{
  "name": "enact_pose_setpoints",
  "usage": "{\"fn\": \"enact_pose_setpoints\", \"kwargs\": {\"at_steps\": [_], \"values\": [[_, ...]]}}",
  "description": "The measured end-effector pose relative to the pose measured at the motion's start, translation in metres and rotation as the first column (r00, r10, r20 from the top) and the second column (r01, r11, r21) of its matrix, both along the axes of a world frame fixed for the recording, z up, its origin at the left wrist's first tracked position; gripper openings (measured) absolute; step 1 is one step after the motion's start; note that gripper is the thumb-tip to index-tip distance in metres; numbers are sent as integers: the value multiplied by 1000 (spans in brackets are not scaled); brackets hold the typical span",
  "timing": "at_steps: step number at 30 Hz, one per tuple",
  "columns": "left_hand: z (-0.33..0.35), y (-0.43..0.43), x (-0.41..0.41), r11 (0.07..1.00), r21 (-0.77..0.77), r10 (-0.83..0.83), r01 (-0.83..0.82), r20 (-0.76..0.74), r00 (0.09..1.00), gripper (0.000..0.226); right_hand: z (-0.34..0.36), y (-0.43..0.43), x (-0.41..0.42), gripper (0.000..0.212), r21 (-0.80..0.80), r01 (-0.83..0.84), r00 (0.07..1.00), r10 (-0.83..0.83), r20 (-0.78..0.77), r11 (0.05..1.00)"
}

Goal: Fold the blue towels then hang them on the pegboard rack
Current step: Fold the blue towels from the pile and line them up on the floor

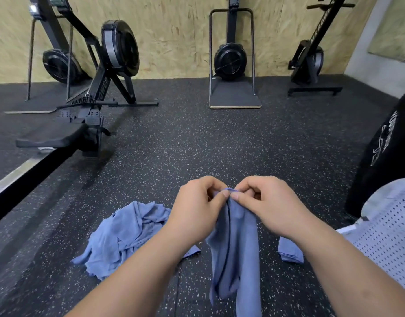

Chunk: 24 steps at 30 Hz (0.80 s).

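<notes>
Setting: a gym or training room. Evidence: black rubber floor with white speckle; a rowing machine with black flywheel housing and a long rail at left; a fan-wheel machine upright on a platform against the far wall; another rower stood on end at right. Walls are clad in chipboard sheet, and a black padded bag with white print stands at the right edge.

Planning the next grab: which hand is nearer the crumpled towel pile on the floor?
Left. The left hand pinches the held towel just right of the pile; the right hand pinches it farther right.
</notes>
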<state>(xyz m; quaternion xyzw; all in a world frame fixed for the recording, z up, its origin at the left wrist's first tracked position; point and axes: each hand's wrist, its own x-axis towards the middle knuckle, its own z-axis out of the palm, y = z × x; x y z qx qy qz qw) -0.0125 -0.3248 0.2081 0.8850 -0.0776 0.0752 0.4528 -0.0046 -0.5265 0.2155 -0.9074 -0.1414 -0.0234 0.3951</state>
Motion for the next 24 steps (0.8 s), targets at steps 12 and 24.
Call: {"fn": "enact_pose_setpoints", "kwargs": {"at_steps": [12,24], "values": [[0,41,16,947,-133,305,-293,81,949,13,-1,-14,11,11,-126,139,990,-133,55,982],[-1,12,3,989,128,-84,78,47,995,13,5,15,3,5,-88,8,981,10,196,996]]}}
